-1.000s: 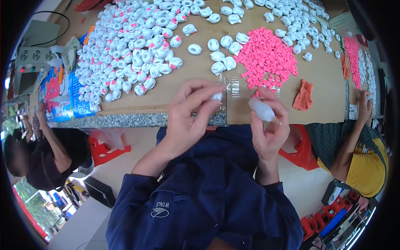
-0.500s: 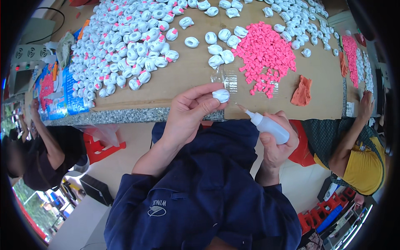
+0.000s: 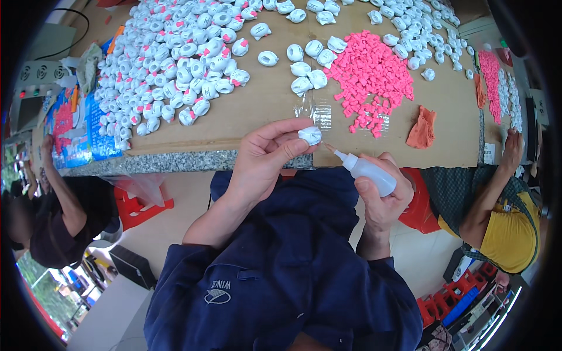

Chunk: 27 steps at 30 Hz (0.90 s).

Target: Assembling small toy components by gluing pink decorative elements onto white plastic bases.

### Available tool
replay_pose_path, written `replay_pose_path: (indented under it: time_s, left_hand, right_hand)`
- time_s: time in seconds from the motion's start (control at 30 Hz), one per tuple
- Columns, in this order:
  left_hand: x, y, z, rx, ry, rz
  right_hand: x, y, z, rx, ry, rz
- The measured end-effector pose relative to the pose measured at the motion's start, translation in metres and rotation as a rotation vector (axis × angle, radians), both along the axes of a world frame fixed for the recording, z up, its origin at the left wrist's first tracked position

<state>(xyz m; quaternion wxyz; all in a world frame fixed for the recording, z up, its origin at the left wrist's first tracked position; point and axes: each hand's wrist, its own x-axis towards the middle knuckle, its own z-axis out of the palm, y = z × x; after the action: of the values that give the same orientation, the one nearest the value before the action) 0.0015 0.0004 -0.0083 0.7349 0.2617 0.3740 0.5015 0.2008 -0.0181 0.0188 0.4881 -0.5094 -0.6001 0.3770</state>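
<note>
Between the thumb and fingers of my left hand (image 3: 266,155) is a small rounded white plastic piece (image 3: 311,136), held just above the table's near edge. My right hand (image 3: 387,196) is wrapped round a translucent white squeeze bottle (image 3: 372,175), tilted so its thin nozzle (image 3: 335,150) points up and left at the white piece. A small gap separates the tip from the piece. Beyond my hands lies a heap of small pink pieces (image 3: 374,76). Several loose white pieces (image 3: 301,85) lie left of that heap.
A large pile of white pieces (image 3: 175,64), many with pink parts, covers the table's left; more white pieces (image 3: 404,29) lie far right. An orange cloth (image 3: 422,126) rests on the cardboard (image 3: 451,126). One person (image 3: 64,216) works at left, another (image 3: 503,216) at right.
My right hand has brought the bottle left and slightly up, so the nozzle is nearer the white piece. My left hand has stayed almost in place.
</note>
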Motion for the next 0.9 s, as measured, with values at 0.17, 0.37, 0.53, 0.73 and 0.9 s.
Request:
replay_pose_path:
  time_s: [0.17,0.37,0.53,0.73,0.9]
  left_hand:
    - [0.0009,0.001,0.0007,-0.007,-0.011,0.007]
    - [-0.0001,0.0009,-0.0007,0.004,-0.003,-0.009]
    - [-0.0005,0.0014,-0.0012,-0.009,-0.042,0.003]
    - [-0.0002,0.001,0.0003,-0.009,-0.048,0.018]
    - [-0.0003,0.0006,-0.0002,-0.014,-0.03,0.02]
  right_hand:
    - [0.0016,-0.0003,0.0019,-0.009,-0.006,0.013]
    - [0.0003,0.0016,0.0014,-0.007,-0.017,0.005]
    - [0.0009,0.0008,0.002,-0.007,-0.012,-0.001]
    - [0.0018,-0.0002,0.0013,-0.011,-0.014,-0.007]
    - [0.0026,0.0004,-0.0014,-0.013,0.012,0.007]
